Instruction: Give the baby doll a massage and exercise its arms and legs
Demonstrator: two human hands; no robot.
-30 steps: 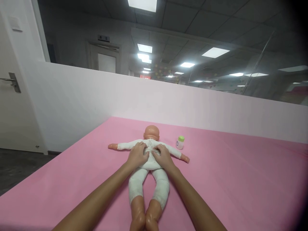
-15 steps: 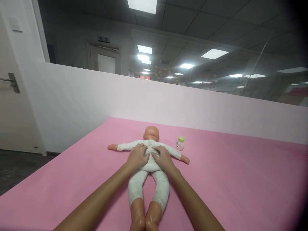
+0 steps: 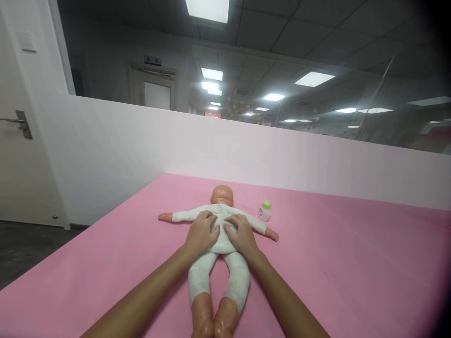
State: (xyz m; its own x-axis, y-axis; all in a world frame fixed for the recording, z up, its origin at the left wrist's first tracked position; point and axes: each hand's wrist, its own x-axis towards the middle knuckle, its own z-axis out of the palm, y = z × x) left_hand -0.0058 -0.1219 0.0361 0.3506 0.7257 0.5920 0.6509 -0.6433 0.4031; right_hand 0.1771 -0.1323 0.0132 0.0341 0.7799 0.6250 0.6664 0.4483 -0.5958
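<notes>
A baby doll (image 3: 223, 239) with a white cloth body lies face down, head away from me, its arms spread to the sides. My left hand (image 3: 202, 232) rests on the left half of its back, the thumb apart from the curved fingers. On the right half lies my right hand (image 3: 242, 234), its thumb likewise apart from its fingers. A strip of the white cloth shows between the two hands. Neither hand is wrapped round anything; the undersides of the fingers are hidden.
The doll lies on a pink padded surface (image 3: 317, 263). Right of its head stands a small bottle (image 3: 264, 212) with a green cap. A low white wall (image 3: 246, 150) with glass above borders the far side. A door (image 3: 24, 155) is at the left.
The cloth between my hands was creased and bunched; now it lies flatter. My thumbs have moved slightly, and both hands remain on the doll's back. The view has shifted a little.
</notes>
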